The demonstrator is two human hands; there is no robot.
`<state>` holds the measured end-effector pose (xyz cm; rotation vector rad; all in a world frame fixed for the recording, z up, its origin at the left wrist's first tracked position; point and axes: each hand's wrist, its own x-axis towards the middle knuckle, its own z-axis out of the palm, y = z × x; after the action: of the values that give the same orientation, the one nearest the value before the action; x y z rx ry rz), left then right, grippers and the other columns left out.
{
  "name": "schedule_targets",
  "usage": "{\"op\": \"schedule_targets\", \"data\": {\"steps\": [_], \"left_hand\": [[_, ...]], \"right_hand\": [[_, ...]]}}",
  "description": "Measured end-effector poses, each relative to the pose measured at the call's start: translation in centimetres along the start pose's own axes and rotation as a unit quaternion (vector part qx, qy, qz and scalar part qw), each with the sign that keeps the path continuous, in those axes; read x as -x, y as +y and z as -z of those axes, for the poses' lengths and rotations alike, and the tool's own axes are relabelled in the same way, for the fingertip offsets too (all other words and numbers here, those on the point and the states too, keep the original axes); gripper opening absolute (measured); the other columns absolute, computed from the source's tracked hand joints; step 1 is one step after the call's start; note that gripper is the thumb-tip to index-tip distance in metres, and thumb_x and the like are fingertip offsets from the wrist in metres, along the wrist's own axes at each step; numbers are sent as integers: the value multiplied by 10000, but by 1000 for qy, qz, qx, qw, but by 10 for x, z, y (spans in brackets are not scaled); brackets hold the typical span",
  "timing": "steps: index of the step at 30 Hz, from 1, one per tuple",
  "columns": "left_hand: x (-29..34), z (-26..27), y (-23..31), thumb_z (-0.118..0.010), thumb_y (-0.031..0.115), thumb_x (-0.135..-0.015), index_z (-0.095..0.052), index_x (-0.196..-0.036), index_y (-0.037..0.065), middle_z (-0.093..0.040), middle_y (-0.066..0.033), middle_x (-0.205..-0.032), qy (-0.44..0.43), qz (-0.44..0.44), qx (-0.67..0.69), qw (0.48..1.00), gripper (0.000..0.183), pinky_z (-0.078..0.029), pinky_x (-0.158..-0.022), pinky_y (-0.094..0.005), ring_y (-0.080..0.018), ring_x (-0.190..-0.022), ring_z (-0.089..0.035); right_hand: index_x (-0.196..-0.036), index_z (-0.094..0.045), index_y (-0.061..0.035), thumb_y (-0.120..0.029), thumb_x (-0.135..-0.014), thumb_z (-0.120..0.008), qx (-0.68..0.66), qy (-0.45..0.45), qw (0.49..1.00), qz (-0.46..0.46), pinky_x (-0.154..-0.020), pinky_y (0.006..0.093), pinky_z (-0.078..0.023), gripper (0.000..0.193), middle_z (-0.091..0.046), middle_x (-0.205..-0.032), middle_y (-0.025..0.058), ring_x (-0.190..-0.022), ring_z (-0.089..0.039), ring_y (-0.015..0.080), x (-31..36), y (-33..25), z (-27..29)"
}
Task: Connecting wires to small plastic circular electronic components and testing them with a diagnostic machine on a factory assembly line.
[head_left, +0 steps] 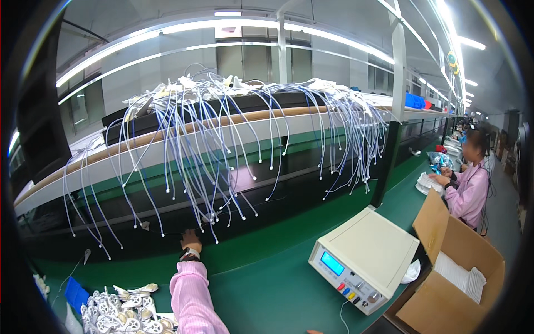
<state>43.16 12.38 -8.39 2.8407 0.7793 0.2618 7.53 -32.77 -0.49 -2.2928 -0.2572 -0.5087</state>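
My left hand [191, 241], in a pink sleeve with a dark band at the wrist, reaches forward to the black panel behind the green bench. Its fingers point away and look stretched out, with nothing visible in them. Just above it hang the white connector ends of several grey and blue cables [192, 167], draped over the shelf. A thin wire runs along the panel by the fingers. Of my right hand [315, 332] only a bit of finger shows at the lower edge; the rest is out of frame.
A beige bench meter [364, 259] with a blue screen stands right of centre. Beyond it is an open cardboard box [409, 306] with white parts. White plastic parts [125, 312] pile up at lower left beside a blue piece [76, 293]. A co-worker in pink [470, 192] works at right.
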Motion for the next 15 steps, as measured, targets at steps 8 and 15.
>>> {"op": "schedule_targets", "data": {"steps": [8, 15], "left_hand": [[2, 5, 32, -471, 199, -863, -383, -1337, 61, -386, -96, -1395, 115, -122, -125, 978, 501, -369, -960, -519, -278, -1301, -353], [6, 11, 43, -498, 247, -869, -609, -1080, 60, -512, -79, -1219, 42, -128, -67, 989, 304, -408, -887, -476, -277, -1138, -468]], "right_hand": [[-1058, -605, -80, -65, -841, -556, 8, 5, 999, 31, -517, 382, -471, 222, -628, -732, 153, -588, -600, 320, -15, 0, 3], [-1054, -608, -86, -79, -831, -570, 31, -30, 999, 19, -506, 376, -464, 226, -621, -706, 140, -573, -594, 312, -7, 5, 1]]}}
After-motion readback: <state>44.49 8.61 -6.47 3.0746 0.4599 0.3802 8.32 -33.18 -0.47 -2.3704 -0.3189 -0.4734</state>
